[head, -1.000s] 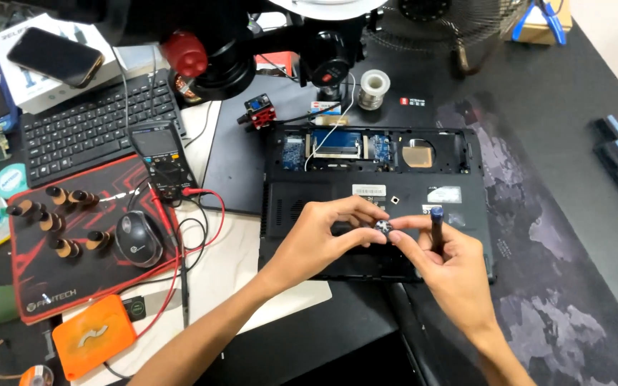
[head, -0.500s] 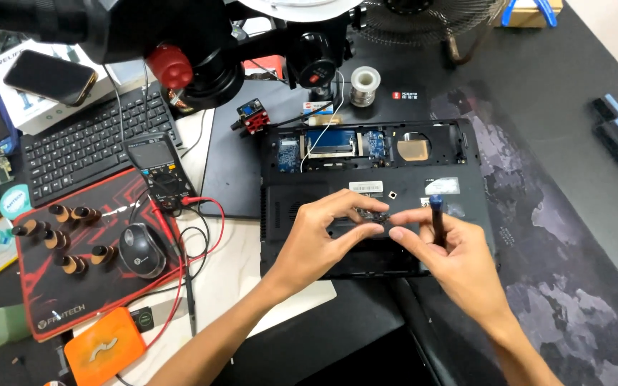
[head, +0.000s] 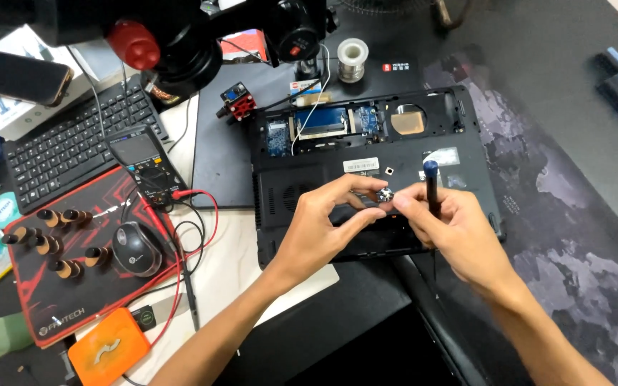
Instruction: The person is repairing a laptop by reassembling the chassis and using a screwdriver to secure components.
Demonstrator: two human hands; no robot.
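A black laptop [head: 466, 129] lies upside down with its bottom cover off, circuit boards showing at its far side. Above its near half, my left hand [head: 323, 221] and my right hand [head: 452, 229] meet fingertip to fingertip around a small round metallic part [head: 385, 194]. My right hand also grips a slim black screwdriver with a blue cap [head: 430, 187], held upright. Which hand carries the small part I cannot tell for sure; both touch it.
A multimeter [head: 143, 161] with red and black leads, a keyboard [head: 66, 143], a mouse [head: 136, 248] on a red pad, a phone [head: 19, 77], a solder spool [head: 352, 53], a microscope arm [head: 173, 36] overhead. An orange case [head: 109, 349] sits near left.
The view has shifted slightly. My hands stay together over the laptop, fingers still working on the small part; the screwdriver remains in my right hand.
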